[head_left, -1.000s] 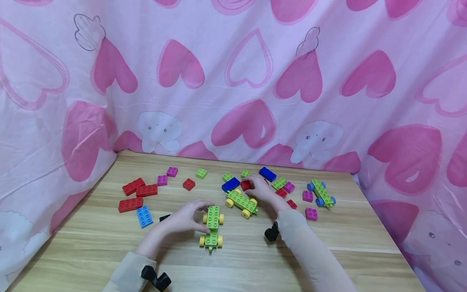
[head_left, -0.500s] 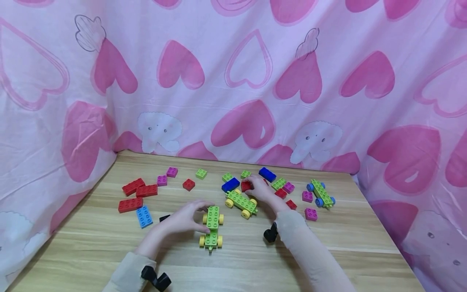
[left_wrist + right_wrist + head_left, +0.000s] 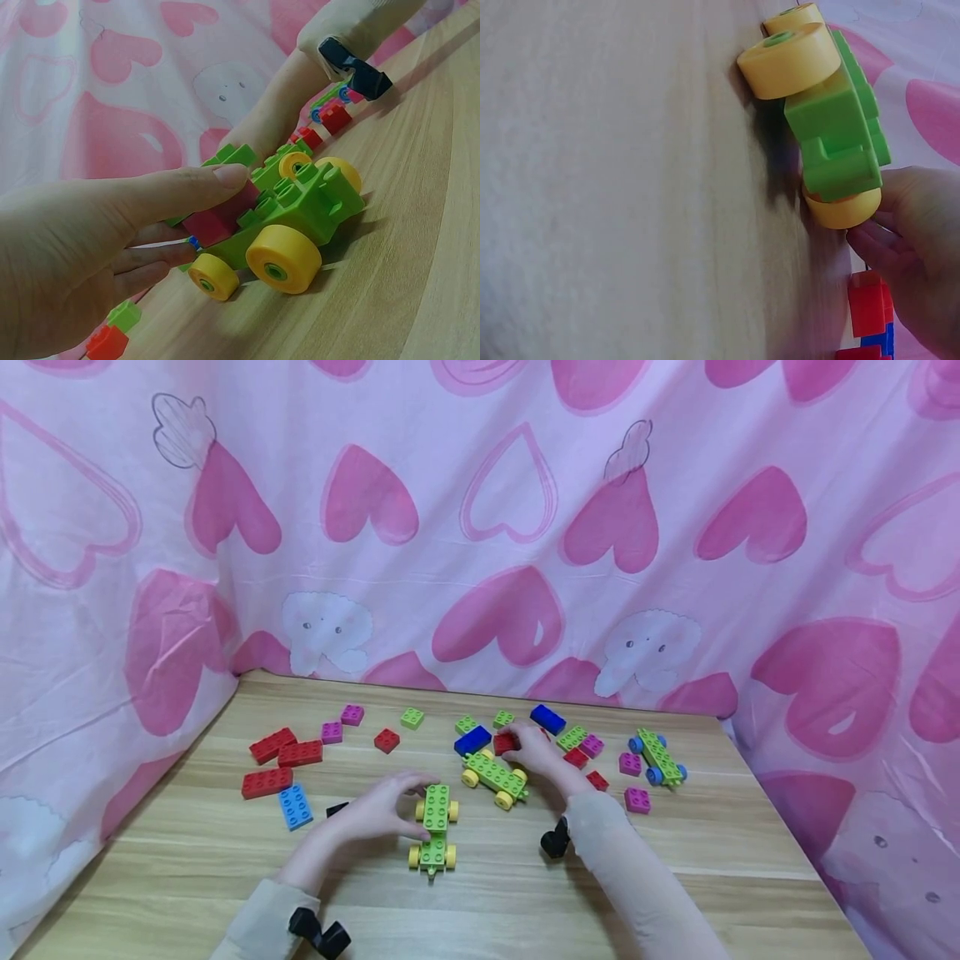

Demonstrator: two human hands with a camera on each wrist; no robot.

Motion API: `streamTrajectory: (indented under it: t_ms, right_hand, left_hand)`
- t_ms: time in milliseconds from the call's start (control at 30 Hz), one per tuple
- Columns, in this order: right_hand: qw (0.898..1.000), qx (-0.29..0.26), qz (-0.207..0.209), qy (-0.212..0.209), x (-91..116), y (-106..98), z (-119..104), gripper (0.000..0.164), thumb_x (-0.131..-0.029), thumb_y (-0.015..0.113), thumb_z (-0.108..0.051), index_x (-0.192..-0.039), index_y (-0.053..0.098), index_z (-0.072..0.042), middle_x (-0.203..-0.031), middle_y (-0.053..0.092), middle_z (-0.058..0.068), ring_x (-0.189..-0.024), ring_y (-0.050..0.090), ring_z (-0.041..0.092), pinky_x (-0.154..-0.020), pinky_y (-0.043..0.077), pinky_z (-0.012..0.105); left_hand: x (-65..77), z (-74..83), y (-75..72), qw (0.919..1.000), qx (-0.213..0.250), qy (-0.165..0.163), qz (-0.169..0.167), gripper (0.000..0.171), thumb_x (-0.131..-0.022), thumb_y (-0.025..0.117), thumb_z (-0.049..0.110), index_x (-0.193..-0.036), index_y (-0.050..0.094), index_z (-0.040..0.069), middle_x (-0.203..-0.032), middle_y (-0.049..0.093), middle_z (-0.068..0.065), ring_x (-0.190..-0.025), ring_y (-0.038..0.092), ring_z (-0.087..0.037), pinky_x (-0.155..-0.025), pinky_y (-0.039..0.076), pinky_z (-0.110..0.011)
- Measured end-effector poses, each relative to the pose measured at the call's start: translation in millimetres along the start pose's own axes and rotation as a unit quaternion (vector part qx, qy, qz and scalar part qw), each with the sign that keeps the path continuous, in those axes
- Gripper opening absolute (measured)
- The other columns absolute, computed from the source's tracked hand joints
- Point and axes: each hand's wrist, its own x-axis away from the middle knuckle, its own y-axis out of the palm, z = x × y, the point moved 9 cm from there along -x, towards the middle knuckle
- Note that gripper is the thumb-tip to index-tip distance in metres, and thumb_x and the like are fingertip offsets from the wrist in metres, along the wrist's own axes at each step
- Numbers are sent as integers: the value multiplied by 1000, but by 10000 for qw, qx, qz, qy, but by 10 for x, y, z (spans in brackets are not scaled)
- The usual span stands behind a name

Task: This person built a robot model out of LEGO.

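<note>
My left hand (image 3: 386, 810) grips a green toy car with yellow wheels (image 3: 432, 858), thumb on the near side. In the left wrist view its thumb lies against a dark pink brick (image 3: 217, 221) on the car base (image 3: 300, 206), with a green brick (image 3: 232, 155) above it. My right hand (image 3: 536, 750) pinches a red brick (image 3: 504, 743) behind a second green car with yellow wheels (image 3: 493, 777). In the right wrist view this car's wheel (image 3: 844, 208) partly covers the fingertips, and the pinched brick is hidden.
Red bricks (image 3: 267, 782) and a light blue brick (image 3: 296, 807) lie at the left. Dark blue bricks (image 3: 472, 741), small green bricks (image 3: 412, 717) and magenta bricks (image 3: 637, 800) are scattered behind and right. A green car with blue wheels (image 3: 657, 757) stands far right, near the curtain (image 3: 510, 518).
</note>
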Motion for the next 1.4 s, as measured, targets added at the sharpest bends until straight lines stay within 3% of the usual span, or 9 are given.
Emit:
streamTrajectory:
  t_ms: [333,533,833,933,1000,1167,1400]
  right_hand:
    - [9997,-57,72,211,36,-47,-39,37,-87,73,-11,-123,64,-9,-112,66,8,-100,61,21,-88,53,39]
    - [9952,-816,177,515,61,-127,-43,39,-86,71,-5,-124,64,-10,-108,66,6,-98,61,20,-83,54,37]
    - [9827,-1654,506,668,169,-246,-149,44,-86,72,-11,-129,61,-13,-124,61,3,-111,57,23,-97,50,45]
    - [9816,-1661,612,719,216,-272,-205,46,-88,72,-17,-133,59,-17,-131,57,2,-119,54,23,-102,47,47]
    - [9825,-1570,744,671,236,-300,-265,46,-88,73,-21,-132,60,-19,-131,57,1,-120,54,24,-102,48,49]
    - [9864,-1053,1264,37,248,-401,-526,43,-85,77,-21,-126,66,-11,-121,66,7,-114,60,28,-96,51,47]
    - [9817,-1189,1417,-441,331,-398,-847,40,-82,79,-16,-120,69,-9,-116,68,9,-106,63,28,-92,53,49]
  left_hand:
    - [11,-6,-2,10000,-30,-51,41,83,-73,85,34,-142,47,6,-134,57,-10,-121,55,-30,-105,43,-56]
    - [6,-30,2,9999,-59,-85,46,86,-72,86,35,-143,46,6,-135,56,-11,-121,56,-30,-105,43,-56]
    - [9,-18,-15,9999,71,-77,7,88,-72,86,35,-143,45,4,-134,57,-11,-121,56,-31,-105,42,-57]
    - [9,-28,-27,9999,92,-92,25,87,-73,85,35,-143,45,4,-134,58,-12,-122,56,-31,-105,43,-56]
    - [9,-37,-37,9999,66,-97,52,86,-73,85,36,-143,45,4,-133,59,-12,-122,56,-31,-104,44,-56]
    - [9,-42,-60,9999,17,-88,102,85,-73,85,37,-142,47,4,-135,58,-12,-123,56,-32,-105,43,-56]
    - [7,-28,-79,9999,-64,-12,97,82,-74,85,36,-139,49,2,-135,58,-13,-122,56,-32,-104,43,-56]
